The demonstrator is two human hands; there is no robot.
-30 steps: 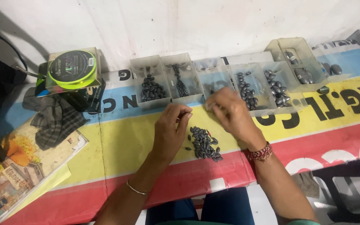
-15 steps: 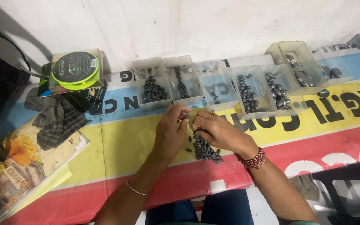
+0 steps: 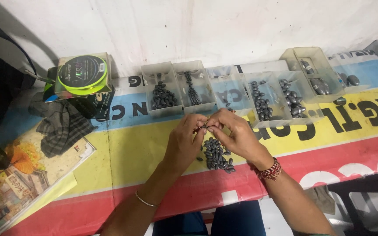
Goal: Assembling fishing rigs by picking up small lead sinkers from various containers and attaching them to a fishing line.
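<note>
Head view: a table covered with a blue, yellow and red banner (image 3: 123,153). At the left edge lies a picture book (image 3: 18,179). Just behind it sits a dark checked cloth (image 3: 62,124). Near the back left corner stands a clear box with a bright green spool of fishing line (image 3: 82,74) inside.

Along the back edge runs a row of clear plastic trays (image 3: 178,89). Each tray holds small dark gray fishing weights. One more tray (image 3: 313,67) sits toward the back right corner with bigger weights in it.

In the middle of the table the two hands meet. The left hand (image 3: 184,144) has its fingers pulled in close, and its thumb and first finger pinch a tiny dark weight (image 3: 204,126). The right hand (image 3: 237,135) pinches the same small piece from the other side, fingers narrow too. The fingertips touch each other.

Right under the hands, on the yellow stripe, lies a loose pile of dark weights (image 3: 217,156). The right wrist wears a red beaded bracelet (image 3: 270,169). The left wrist wears a thin bangle (image 3: 146,202).
</note>
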